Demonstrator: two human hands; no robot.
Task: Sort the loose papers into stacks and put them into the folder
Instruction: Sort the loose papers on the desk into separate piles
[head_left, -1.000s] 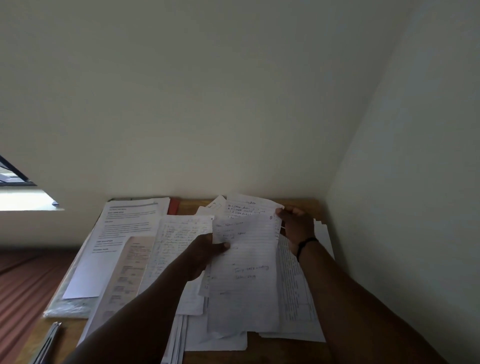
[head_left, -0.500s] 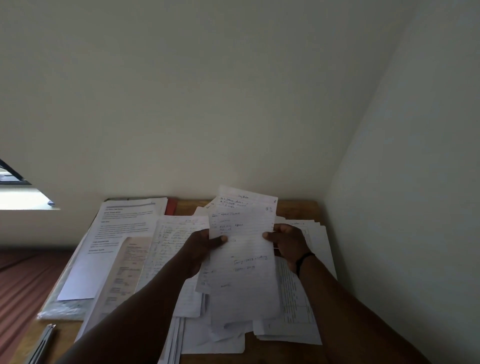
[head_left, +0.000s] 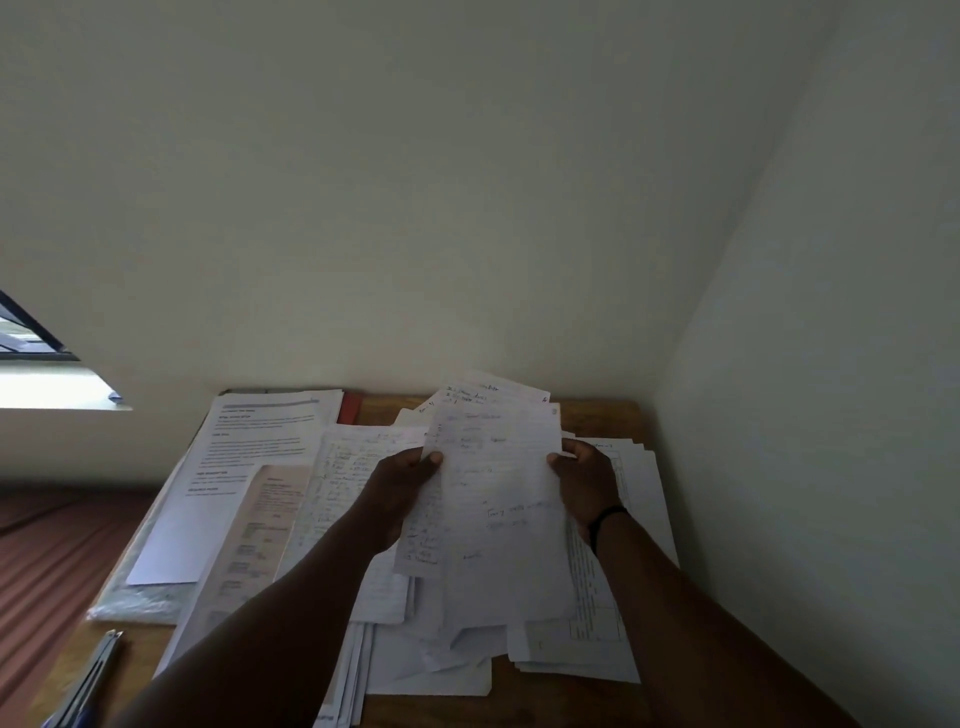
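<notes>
1. I see a dim, underexposed room; daylight enters only from the window (head_left: 36, 358) at far left, blown out white.
2. Wide-angle bending curves the walls; handwriting on the papers (head_left: 498, 499) looks soft.

Two hands (head_left: 400, 493), many loose papers (head_left: 498, 519), one table (head_left: 597, 413).

Both hands hold a sheaf of handwritten sheets (head_left: 498, 499) above the wooden table (head_left: 597, 413): the left hand (head_left: 402, 486) pinches its left edge, the right hand (head_left: 584, 480), a dark band at its wrist, its right edge. Under the sheaf, loose papers (head_left: 597, 623) cover the table. Left of the sheaf lies a printed page (head_left: 249, 447), with a red folder edge (head_left: 349, 408) just beyond it.
</notes>
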